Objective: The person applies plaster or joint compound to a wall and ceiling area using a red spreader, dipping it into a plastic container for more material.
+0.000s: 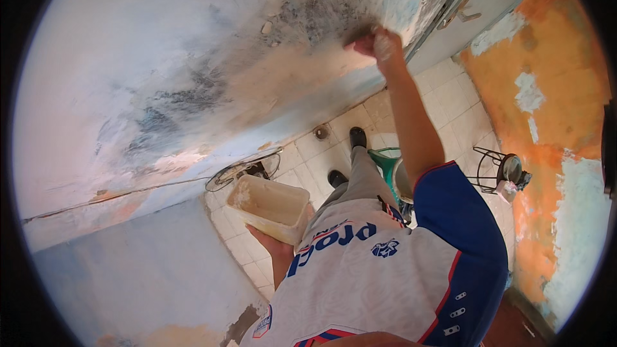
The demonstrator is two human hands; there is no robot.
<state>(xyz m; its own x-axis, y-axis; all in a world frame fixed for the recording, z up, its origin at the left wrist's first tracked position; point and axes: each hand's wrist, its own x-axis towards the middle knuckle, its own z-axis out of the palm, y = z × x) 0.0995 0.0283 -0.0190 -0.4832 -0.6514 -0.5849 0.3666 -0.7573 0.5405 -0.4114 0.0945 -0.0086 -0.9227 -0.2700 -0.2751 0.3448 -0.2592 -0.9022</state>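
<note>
My left hand (273, 242) grips a cream-coloured plastic tub (270, 234) from below, near my waist. Pale, putty-like smears coat the inside of the tub. My right arm is stretched up to the wall (283, 83), whose painted surface is patchy, with grey-black marks and whitish and peach areas. Against it, close to the door frame, my right hand (378, 46) is closed, with white residue on its back and wrist. A dark patch lies beside the fingers, and whatever they hold is hidden.
A grey door with a handle (457, 14) stands at upper right. On the tiled floor (308, 154) are a fan-like wire grille (222, 180), a green container (385, 166) by my legs and a black metal stool (490, 167) with items on it. An orange wall (546, 58) with white patches rises right.
</note>
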